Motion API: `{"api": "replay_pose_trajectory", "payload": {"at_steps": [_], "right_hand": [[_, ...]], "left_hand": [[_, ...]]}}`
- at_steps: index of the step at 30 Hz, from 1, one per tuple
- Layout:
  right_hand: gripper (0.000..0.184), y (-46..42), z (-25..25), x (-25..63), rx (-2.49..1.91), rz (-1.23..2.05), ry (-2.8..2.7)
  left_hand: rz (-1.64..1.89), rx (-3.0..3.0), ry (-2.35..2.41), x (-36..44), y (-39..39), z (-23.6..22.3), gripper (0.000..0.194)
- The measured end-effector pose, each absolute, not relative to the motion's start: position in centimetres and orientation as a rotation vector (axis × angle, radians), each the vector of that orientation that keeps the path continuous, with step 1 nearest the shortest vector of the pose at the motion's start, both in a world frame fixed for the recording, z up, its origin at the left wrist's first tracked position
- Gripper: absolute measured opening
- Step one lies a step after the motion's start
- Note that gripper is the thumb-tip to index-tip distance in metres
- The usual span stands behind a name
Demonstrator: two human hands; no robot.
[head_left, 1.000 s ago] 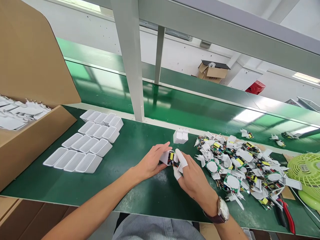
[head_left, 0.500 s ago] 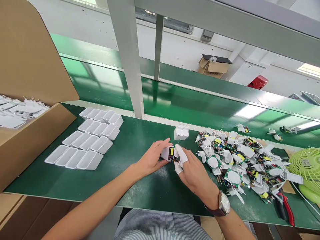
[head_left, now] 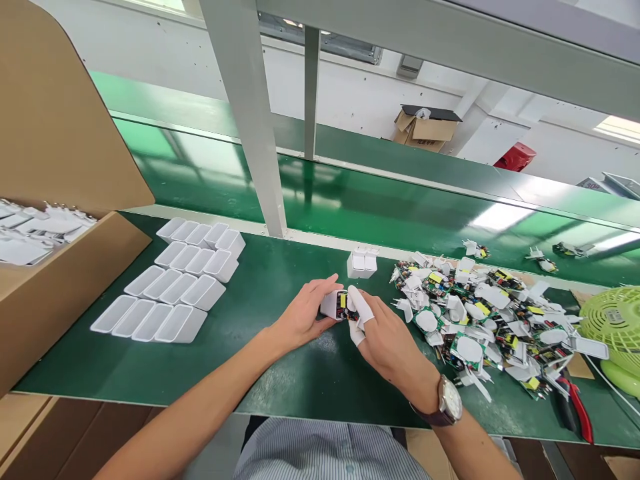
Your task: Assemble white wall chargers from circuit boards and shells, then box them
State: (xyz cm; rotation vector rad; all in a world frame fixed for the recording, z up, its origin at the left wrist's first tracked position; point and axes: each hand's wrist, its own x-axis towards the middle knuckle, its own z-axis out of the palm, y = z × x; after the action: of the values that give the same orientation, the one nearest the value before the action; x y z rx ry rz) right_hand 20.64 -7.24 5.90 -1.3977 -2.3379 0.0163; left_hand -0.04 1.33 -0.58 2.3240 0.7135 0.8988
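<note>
White plastic forms the small casing (head_left: 329,305) that the left hand (head_left: 303,313) holds just above the worktop (head_left: 280,267), the fingers over its far side and the thumb along its near side, so this grip is closed around it. At the casing's open mouth sits a circuit board assembly (head_left: 343,302) with a yellow component, pinched by the right hand (head_left: 393,337) between thumb and index finger (both wearing white finger cots (head_left: 361,305)). How deep the board sits inside cannot be told. A wristwatch (head_left: 451,400) is on the right wrist.

Dark green and glossy, the worktop carries four rows of open white casings (head_left: 180,285) to the left, their mouths facing up. Two closed white adapters (head_left: 362,265) stand side by side just beyond the hands. To the right lies a heap of circuit boards (head_left: 467,350) mixed with white plug parts; near it are red-and-black pliers (head_left: 580,410) and a lime-green fan (head_left: 610,323).

A large cardboard box (head_left: 75,287) at the left edge is filled with white plastic parts (head_left: 40,230). Behind a grey metal post (head_left: 250,120) runs a shiny green surface (head_left: 380,213), with a few loose board pieces on its right stretch. Farther back, an open carton (head_left: 425,130) rests near a red bag (head_left: 516,158).
</note>
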Motion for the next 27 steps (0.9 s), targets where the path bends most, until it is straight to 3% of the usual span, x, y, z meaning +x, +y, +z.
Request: {"api": "replay_pose_trajectory", "payload": {"at_steps": [18,22,27], "right_hand": [[0.065,-7.4,4.9,21.0,-1.368,0.200,-2.221],[0.048,-7.3,4.7,22.3,-1.371,0.402,-2.041],[0.040,-6.5,2.5,23.4,-1.269,0.500,-1.989]], "left_hand": [[0.823,2.256,0.632,0.2,0.9,-1.0,0.085],[0.625,2.106,0.599,0.0,0.8,-1.1,0.093],[0.802,1.888,0.634,0.3,0.9,-0.4,0.075]]}}
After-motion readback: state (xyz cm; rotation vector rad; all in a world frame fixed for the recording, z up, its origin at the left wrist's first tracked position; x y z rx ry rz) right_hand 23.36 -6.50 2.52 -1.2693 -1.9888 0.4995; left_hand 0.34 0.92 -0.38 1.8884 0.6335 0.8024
